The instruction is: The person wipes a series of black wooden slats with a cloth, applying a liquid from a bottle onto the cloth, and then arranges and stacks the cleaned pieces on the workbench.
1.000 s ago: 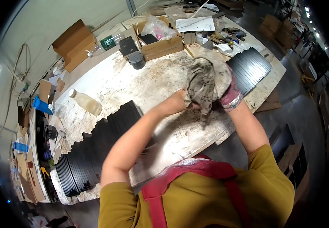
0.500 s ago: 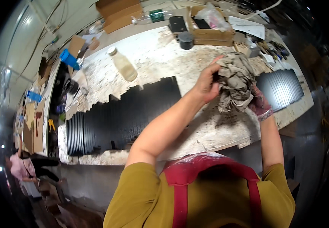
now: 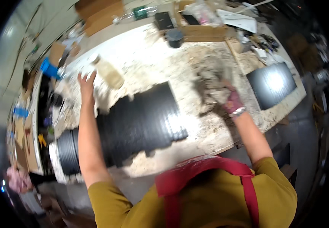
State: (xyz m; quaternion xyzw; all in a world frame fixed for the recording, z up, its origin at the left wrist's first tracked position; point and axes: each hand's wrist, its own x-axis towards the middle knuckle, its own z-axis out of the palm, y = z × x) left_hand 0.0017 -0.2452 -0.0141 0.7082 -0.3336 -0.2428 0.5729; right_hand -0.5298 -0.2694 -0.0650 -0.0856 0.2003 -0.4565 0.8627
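My left hand [image 3: 87, 84] is bare and reaches out with its fingers apart, just left of a plastic bottle [image 3: 110, 75] of pale yellowish liquid that lies or leans near the table's far side. A gap shows between hand and bottle. In a stained reddish glove, my right hand [image 3: 233, 102] grips a crumpled grey rag [image 3: 214, 81], blurred by motion, over the table. Under my left forearm spreads a wide row of black strips [image 3: 141, 119] laid side by side. A smaller group of black strips [image 3: 272, 85] lies to the right of the rag.
The stained white table [image 3: 214, 140] carries a dark round jar [image 3: 174, 38], a black box [image 3: 164, 21] and a cardboard box [image 3: 204, 34] at the back. Small tools [image 3: 265, 43] lie far right. A blue cup-shaped object [image 3: 49, 68] stands left. A person in pink [image 3: 19, 179] is off left.
My left hand has let go of the rag and swung left toward the bottle. My right hand has brought the rag left and lower.
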